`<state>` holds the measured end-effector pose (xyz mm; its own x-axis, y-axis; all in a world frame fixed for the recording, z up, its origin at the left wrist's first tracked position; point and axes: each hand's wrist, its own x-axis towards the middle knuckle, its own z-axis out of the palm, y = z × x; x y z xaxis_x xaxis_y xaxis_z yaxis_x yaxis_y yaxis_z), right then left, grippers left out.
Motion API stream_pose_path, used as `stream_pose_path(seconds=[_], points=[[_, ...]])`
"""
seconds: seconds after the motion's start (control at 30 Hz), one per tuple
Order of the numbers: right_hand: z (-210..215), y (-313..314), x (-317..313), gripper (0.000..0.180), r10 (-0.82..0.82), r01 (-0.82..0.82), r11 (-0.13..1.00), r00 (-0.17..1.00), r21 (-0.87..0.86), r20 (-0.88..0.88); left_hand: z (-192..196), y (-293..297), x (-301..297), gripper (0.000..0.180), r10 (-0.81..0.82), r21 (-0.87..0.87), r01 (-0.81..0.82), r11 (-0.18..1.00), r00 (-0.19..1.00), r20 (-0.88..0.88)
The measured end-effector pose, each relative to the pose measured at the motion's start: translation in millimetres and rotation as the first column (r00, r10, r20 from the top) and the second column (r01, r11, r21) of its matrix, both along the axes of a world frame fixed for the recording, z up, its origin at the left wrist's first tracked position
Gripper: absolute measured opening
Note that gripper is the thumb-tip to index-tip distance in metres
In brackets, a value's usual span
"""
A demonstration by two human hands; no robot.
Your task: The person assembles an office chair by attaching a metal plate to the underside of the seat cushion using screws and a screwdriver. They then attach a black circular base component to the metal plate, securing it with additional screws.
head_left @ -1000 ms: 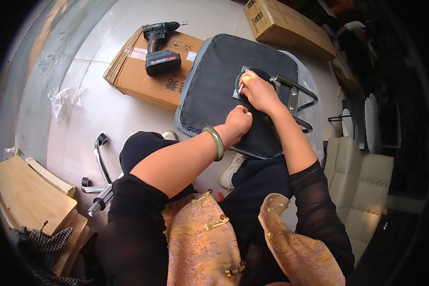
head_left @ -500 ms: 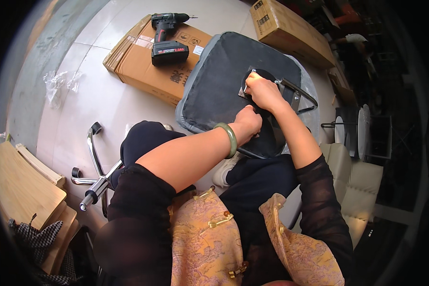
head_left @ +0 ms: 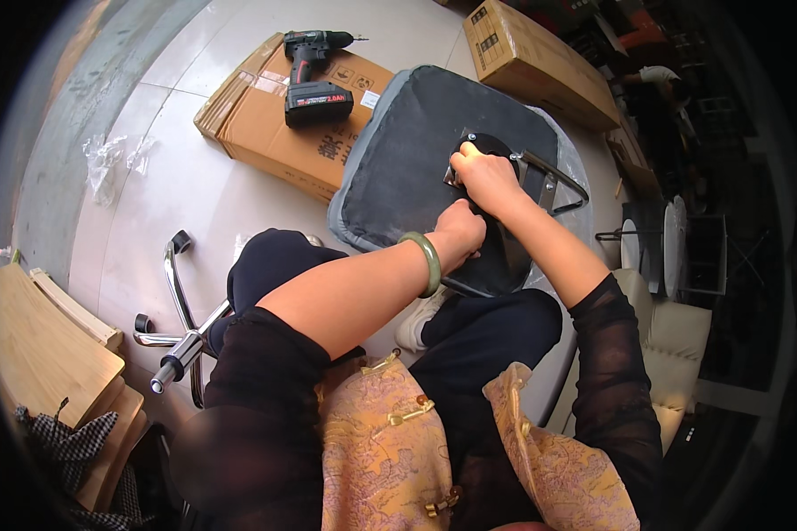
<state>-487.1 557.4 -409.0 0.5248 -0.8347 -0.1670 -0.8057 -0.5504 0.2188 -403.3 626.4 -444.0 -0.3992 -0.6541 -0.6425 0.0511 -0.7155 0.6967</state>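
seated person, viewed from above, working on the underside of an upturned office chair seat point(head_left: 407, 168). the seat, a dark grey padded cushion, rests tilted against the person's knees with its far edge toward the floor. a black metal mechanism plate point(head_left: 496, 257) lies on the seat's near right part, with a bent black lever point(head_left: 562, 177) projecting to the right.

right hand point(head_left: 487, 177): clenched at the upper end of the plate, thumb raised; whatever it grips is hidden inside the fist, so its content cannot be told.

left hand point(head_left: 459, 232): closed and pressed against the plate just below the right hand; whether it holds anything cannot be told. a green bangle point(head_left: 423, 263) sits on this wrist. the two hands lie close together, nearly touching.

surroundings: a flat cardboard box point(head_left: 274, 133) lies on the pale tiled floor just left of the seat, touching or nearly touching its edge. a cordless drill point(head_left: 314, 75) with a black battery pack rests on top of this box, bit pointing right. a second, longer cardboard box point(head_left: 531, 57) lies beyond the seat at upper right. a chrome chair base point(head_left: 181, 327) with castors lies on the floor at lower left, beside the person's left knee. light wooden panels point(head_left: 40, 354) are stacked at the far left edge. a cream padded chair part point(head_left: 669, 345) stands at the right. crumpled clear plastic film point(head_left: 111, 159) lies on the floor at left.
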Motion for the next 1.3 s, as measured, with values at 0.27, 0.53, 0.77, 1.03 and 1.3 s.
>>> stream_pose_path(seconds=[0.27, 0.53, 0.77, 1.03, 1.3], points=[[5, 3, 4, 0.006, -0.064, 0.065, 0.996, 0.998, 0.066, -0.006, -2, 1, -1, 0.03, 0.022, -0.015, -0.022, 1.0, 1.0, 0.006], [0, 0, 13, 0.008, -0.049, 0.053, 0.997, 0.996, 0.049, -0.081, -4, 1, -3, 0.026, 0.025, -0.033, -0.025, 0.999, 0.999, 0.024], [-7, -4, 7, 0.01, 0.054, -0.05, 0.998, 0.988, 0.032, -0.143, 1, 1, 0, 0.028, 0.004, -0.044, -0.001, 0.999, 0.998, 0.061], [-8, -5, 9, 0.013, 0.045, -0.046, 0.999, 0.978, 0.003, -0.202, -2, 2, -2, 0.028, 0.011, -0.06, -0.005, 0.998, 0.996, 0.084], [-12, -3, 4, 0.006, 0.128, -0.133, 0.991, 0.977, -0.018, -0.169, -3, 2, -3, 0.018, -0.015, -0.065, 0.025, 0.998, 0.988, 0.156]])
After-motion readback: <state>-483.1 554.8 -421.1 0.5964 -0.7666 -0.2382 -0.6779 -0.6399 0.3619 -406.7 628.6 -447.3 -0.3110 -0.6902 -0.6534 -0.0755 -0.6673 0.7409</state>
